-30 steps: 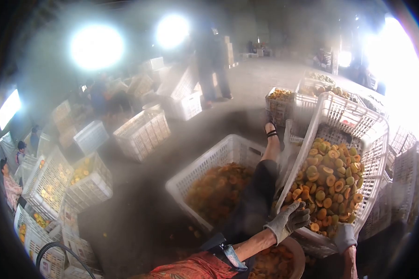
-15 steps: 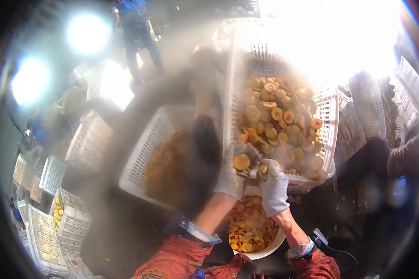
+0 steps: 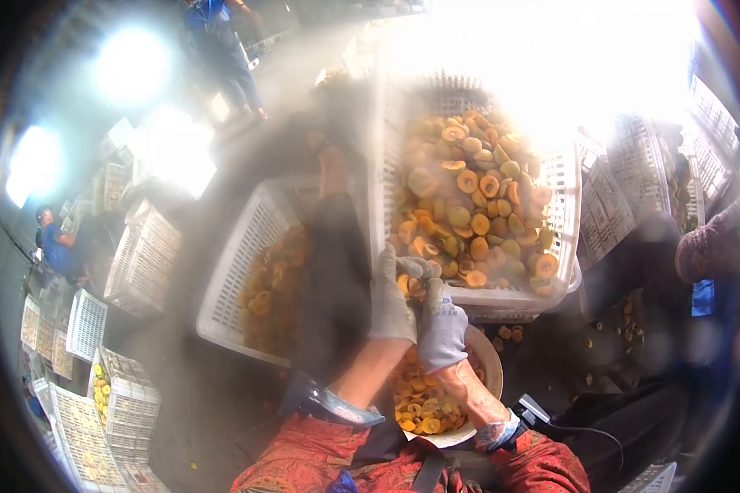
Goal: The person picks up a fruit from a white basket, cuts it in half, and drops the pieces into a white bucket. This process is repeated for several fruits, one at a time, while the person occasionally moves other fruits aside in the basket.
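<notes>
Fruit pieces [image 3: 412, 287] are gripped by the curled left hand [image 3: 393, 306] and right hand [image 3: 443, 330] together, apparently to be steadied within reach of crate [image 3: 564, 185] and basin [image 3: 494, 361].

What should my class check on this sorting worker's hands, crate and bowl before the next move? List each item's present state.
1. Both hands gloved: ok; the left hand and right hand wear gloves.
2. Fruit pieces at the fingers: ok; they show between the hands, though which hand bears them is unclear.
3. Tool in either hand: cannot tell; the fingers hide it.
4. Supply in the large crate: ok; many cut halves lie inside.
5. Room in the bowl: ok; bare inner wall shows at its right side.
6. Clear view of the crate's far end: not ok; it is washed out.
</notes>
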A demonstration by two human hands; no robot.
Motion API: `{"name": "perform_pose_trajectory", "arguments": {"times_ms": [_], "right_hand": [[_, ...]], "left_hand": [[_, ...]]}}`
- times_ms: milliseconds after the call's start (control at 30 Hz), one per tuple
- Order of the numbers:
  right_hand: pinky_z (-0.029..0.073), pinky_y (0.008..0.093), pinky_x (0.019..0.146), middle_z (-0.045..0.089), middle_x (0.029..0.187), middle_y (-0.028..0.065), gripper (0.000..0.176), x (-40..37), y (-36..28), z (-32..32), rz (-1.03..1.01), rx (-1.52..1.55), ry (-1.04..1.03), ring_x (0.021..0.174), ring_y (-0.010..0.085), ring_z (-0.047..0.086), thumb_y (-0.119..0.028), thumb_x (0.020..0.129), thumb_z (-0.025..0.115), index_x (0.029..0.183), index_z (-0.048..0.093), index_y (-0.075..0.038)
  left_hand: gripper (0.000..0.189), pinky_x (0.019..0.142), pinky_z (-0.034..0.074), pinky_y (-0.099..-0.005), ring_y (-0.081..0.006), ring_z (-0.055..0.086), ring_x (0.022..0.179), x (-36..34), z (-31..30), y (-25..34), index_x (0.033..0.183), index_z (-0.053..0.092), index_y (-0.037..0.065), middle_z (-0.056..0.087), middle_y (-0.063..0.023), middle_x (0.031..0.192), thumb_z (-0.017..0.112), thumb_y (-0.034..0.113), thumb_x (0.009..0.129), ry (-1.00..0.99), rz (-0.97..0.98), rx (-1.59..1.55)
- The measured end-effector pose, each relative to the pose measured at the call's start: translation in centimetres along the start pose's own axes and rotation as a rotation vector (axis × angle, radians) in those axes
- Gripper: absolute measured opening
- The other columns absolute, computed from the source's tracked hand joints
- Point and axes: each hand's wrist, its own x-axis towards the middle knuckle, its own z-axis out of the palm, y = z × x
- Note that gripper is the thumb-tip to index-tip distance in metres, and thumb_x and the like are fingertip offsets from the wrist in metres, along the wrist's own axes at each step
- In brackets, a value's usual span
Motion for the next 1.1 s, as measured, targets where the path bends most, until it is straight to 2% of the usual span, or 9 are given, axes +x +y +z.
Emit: {"name": "perform_pose_trajectory", "arguments": {"times_ms": [233, 467, 633, 800, 867, 933, 967, 1000, 1100], "right_hand": [[0.049, 0.0466, 0.063, 0.062, 0.083, 0.0222, 0.032, -0.7, 0.2, 0.2, -0.05, 0.007, -0.092, 0.077, 0.0414, 0.061, -0.003, 0.074, 0.06, 0.104, 0.05, 0.0], [0.049, 0.0466, 0.068, 0.063, 0.083, 0.0264, 0.027, 1.0, 1.3, -2.7, -0.12, 0.149, -0.387, 0.084, 0.0419, 0.061, -0.011, 0.076, 0.06, 0.1, 0.061, 0.0], [0.048, 0.0416, 0.074, 0.064, 0.09, 0.021, 0.027, 2.9, 3.1, -5.2, -0.336, 0.068, -0.548, 0.084, 0.0393, 0.06, -0.019, 0.078, 0.06, 0.1, 0.066, -0.005], [0.047, 0.0363, 0.08, 0.064, 0.103, 0.0166, 0.032, 4.2, 2.5, -9.9, -0.666, 0.17, -0.695, 0.093, 0.03, 0.061, -0.017, 0.081, 0.058, 0.11, 0.064, -0.006], [0.046, 0.0335, 0.082, 0.063, 0.109, 0.0141, 0.033, 4.4, 2.8, -11.2, -0.506, 0.196, -0.835, 0.097, 0.0252, 0.06, -0.013, 0.08, 0.059, 0.113, 0.064, -0.007], [0.049, 0.036, 0.083, 0.064, 0.107, 0.0156, 0.042, 5.1, 7.5, -10.5, -0.616, -0.27, -1.02, 0.094, 0.0289, 0.062, -0.018, 0.078, 0.06, 0.118, 0.058, -0.007], [0.049, 0.0362, 0.082, 0.066, 0.099, 0.0147, 0.038, 5.2, 3.1, -14.1, -0.42, -0.361, -1.232, 0.088, 0.0274, 0.065, -0.014, 0.077, 0.06, 0.114, 0.062, -0.008], [0.049, 0.0362, 0.082, 0.066, 0.099, 0.0147, 0.038, 5.4, 3.6, -14.4, -0.421, -0.372, -1.223, 0.088, 0.0274, 0.065, -0.014, 0.077, 0.06, 0.114, 0.062, -0.008], [0.05, 0.0372, 0.077, 0.067, 0.092, 0.0134, 0.026, 6.9, 6.4, -14.5, -0.358, -0.361, -0.376, 0.084, 0.0293, 0.066, -0.008, 0.073, 0.061, 0.098, 0.067, -0.008]], "left_hand": [[0.026, 0.068, 0.049, -0.0264, -0.011, 0.054, 0.07, -0.7, 0.0, 0.4, 0.082, 0.052, 0.01, 0.052, -0.0006, 0.076, 0.048, 0.032, 0.095, 0.142, 0.045, 0.125], [0.053, 0.05, 0.041, -0.0305, -0.0208, 0.047, 0.048, 0.0, -0.6, 0.4, 0.05, 0.034, 0.011, 0.04, -0.0077, 0.046, 0.038, 0.033, 0.098, 0.123, 0.042, 0.254], [0.043, 0.05, 0.042, -0.0301, -0.02, 0.046, 0.047, -1.2, -0.2, 1.2, 0.055, 0.042, 0.016, 0.036, -0.0013, 0.045, 0.044, 0.027, 0.096, 0.164, -0.25, -0.028], [0.033, 0.059, 0.048, -0.0314, -0.0178, 0.051, 0.053, 6.6, -10.0, -8.0, 0.062, 0.048, 0.015, 0.046, -0.0006, 0.054, 0.052, 0.029, 0.091, -0.083, -0.177, -0.392], [0.03, 0.068, 0.05, -0.0353, -0.0177, 0.055, 0.061, 7.1, -9.7, -6.6, 0.069, 0.05, 0.012, 0.051, -0.0016, 0.062, 0.055, 0.033, 0.09, -0.041, -0.254, -0.607], [0.022, 0.084, 0.052, -0.0391, -0.0182, 0.059, 0.069, 2.7, -2.9, 1.4, 0.084, 0.057, 0.009, 0.058, -0.0033, 0.074, 0.059, 0.031, 0.085, 0.031, -0.358, -0.732], [0.035, 0.088, 0.052, -0.0421, -0.0224, 0.062, 0.084, 2.9, -2.7, 3.2, 0.098, 0.056, 0.003, 0.061, -0.0116, 0.084, 0.061, 0.035, 0.085, -0.055, -0.13, -0.673], [0.042, 0.091, 0.051, -0.0433, -0.0253, 0.061, 0.091, 2.8, -2.0, 5.9, 0.106, 0.054, 0.002, 0.061, -0.0153, 0.094, 0.061, 0.037, 0.085, -0.08, -0.039, -0.827], [0.06, 0.101, 0.045, -0.046, -0.0313, 0.057, 0.108, 2.6, -2.8, 12.8, 0.123, 0.046, -0.003, 0.056, -0.0177, 0.118, 0.058, 0.044, 0.087, -0.22, 0.261, -1.012]]}}
